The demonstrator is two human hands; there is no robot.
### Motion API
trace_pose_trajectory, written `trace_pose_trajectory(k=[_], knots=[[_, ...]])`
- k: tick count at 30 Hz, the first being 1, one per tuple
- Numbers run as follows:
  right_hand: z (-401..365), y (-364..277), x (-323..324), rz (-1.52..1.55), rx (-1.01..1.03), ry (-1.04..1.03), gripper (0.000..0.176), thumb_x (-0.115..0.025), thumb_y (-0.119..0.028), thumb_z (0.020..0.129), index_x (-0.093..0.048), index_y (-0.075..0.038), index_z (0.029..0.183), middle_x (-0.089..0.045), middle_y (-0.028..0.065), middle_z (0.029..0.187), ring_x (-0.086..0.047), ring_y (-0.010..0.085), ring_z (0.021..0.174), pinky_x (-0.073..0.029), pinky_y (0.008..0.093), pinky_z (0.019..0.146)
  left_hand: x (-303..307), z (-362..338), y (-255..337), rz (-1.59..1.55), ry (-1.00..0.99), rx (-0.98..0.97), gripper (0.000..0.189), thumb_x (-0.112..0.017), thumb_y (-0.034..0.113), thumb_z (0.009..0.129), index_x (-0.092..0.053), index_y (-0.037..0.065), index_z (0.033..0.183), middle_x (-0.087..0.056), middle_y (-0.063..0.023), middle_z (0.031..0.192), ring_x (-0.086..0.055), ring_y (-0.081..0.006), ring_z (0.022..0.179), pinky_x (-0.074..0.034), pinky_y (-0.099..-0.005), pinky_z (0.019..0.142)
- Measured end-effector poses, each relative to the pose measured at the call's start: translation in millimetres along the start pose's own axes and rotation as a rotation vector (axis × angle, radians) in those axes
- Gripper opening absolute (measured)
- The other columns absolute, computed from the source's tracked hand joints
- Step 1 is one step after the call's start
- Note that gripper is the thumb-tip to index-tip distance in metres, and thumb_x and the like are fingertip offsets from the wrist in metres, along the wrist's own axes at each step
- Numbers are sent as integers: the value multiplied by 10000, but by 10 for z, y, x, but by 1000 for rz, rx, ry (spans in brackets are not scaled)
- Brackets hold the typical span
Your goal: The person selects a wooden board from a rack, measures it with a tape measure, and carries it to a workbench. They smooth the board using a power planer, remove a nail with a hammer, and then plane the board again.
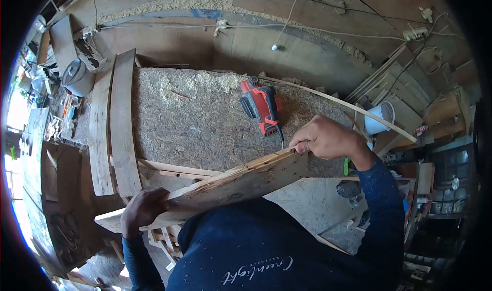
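A long wooden board (246, 181) with a rough, split upper edge is held tilted in front of my body. My left hand (145, 210) is closed round its left part. At the board's right end, my right hand (325, 137) pinches the top corner between thumb and fingers. Beyond the board, a red and black power tool (261, 106) rests on the chipboard bench (189, 122), its cord running toward my right hand.
Two planks (123, 122) lie across the bench's left end, near a lidded white bucket (78, 78). A thin wooden strip (338, 102) crosses the right side toward another white bucket (379, 118). Wood shavings (205, 81) lie along the bench's back edge.
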State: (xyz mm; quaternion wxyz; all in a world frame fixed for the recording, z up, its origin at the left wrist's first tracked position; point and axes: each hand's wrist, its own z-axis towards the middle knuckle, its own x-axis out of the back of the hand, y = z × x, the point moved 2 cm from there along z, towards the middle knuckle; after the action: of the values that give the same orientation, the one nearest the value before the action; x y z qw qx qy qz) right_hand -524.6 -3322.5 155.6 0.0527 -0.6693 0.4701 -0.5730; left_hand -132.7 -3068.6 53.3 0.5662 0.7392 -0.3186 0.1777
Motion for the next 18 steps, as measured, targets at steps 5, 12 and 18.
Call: trace_pose_trajectory(k=[5,12,18], knots=[[65,14,-13,-129,90,-77,165,-666,39,801,-748,11,942,-737,163,823,-732,275,774,-542,360,680,60,101,-184,-24,-66,-30,318,-745,252,843,-653,0,1015,-615,-218,820,-601,-431,777,-466,-466,700],[255,47,-29,-4,88,-82,130,-686,9,808,-738,15,927,-740,160,827,-733,246,751,-550,353,691,111,427,-545,-90,-300,-22,406,-707,362,833,-654,-9,992,-575,-184,761,-588,-299,694,-448,-428,677],[327,161,-81,-33,188,30,87,-672,-26,848,-723,6,911,-736,141,808,-725,237,741,-542,356,693,100,539,-614,-158,-399,-2,424,-700,360,854,-687,-6,1067,-690,-149,867,-659,-254,804,-498,-391,774]])
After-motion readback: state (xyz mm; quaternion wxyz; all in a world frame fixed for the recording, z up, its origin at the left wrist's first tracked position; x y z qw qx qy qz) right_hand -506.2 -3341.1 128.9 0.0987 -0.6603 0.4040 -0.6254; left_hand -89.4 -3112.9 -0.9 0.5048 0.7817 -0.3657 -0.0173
